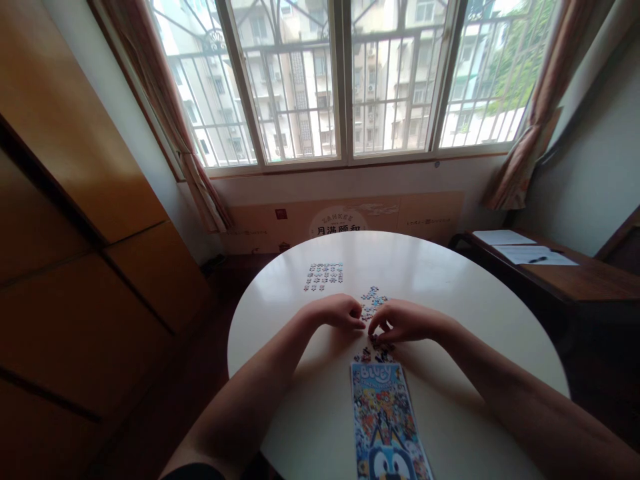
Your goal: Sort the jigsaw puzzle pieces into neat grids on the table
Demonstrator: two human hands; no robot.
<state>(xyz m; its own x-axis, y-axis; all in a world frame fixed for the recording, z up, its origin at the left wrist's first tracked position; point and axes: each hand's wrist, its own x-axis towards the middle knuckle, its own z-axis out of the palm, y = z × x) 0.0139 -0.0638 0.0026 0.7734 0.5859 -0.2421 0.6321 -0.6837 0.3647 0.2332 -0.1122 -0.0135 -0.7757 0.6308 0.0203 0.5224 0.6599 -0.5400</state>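
Jigsaw pieces lie in three groups on the round white table [475, 327], which fills the lower centre of the frame. Left of centre, ordered rows [325, 275] of pieces sit spaced apart, the nearest row shorter than the others. Around the middle of the frame, a loose cluster [371, 294] spreads beyond the hands and partly behind them. Lower down, a darker pile [384, 351] sits just above the top edge of a printed picture sheet [384, 413] that reads "Bluey" and runs to the bottom of the frame.

Both hands meet near the centre, close together with a narrow gap between them. The left hand [343, 311] is curled, its fingers bent in toward the gap; whether it pinches a piece, I cannot tell. The right hand [395, 320] reaches down with thumb and fingers drawn toward one another, just above the pile; a piece may be between the tips, but that is too small to tell.

The step in hand looks like picking through and sorting loose pieces. The next move seems to call for a light fingertip pinch on a single piece, lifted clear so that its neighbours and the ordered rows stay undisturbed.
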